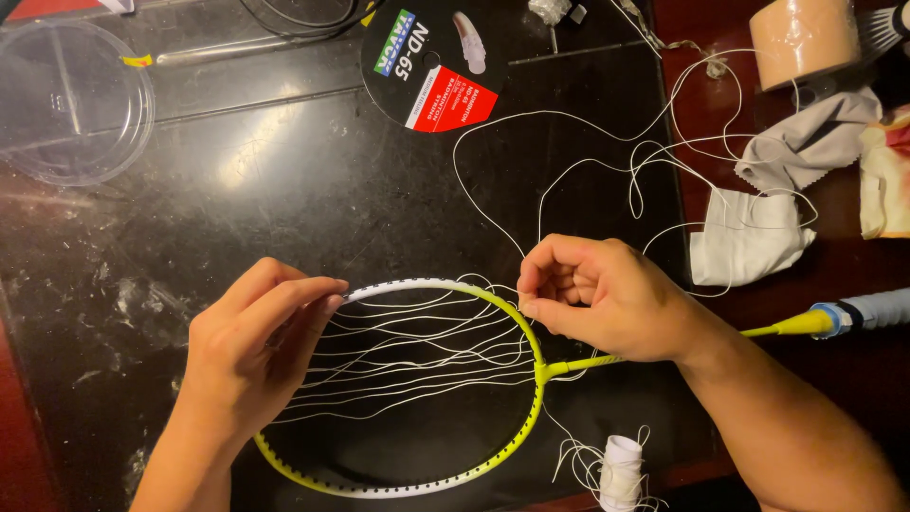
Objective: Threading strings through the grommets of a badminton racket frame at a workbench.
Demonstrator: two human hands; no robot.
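A yellow and white badminton racket [493, 453] lies flat on the dark table, head to the left, blue-wrapped handle [877, 309] to the right. Loose white strings [427, 346] run slack across its head. My left hand [251, 356] rests on the far left side of the frame, fingers together pinching the strings at the rim. My right hand [597, 296] is curled near the throat of the racket, pinching a white string [588, 171] that loops away over the table toward the back right.
A round black string package [431, 62] lies at the back centre, a clear plastic lid [71, 100] at the back left. A tan tape roll [804, 38], grey cloth [810, 137] and white cloth [749, 237] sit at the right. A small white spool [621, 471] stands near the front edge.
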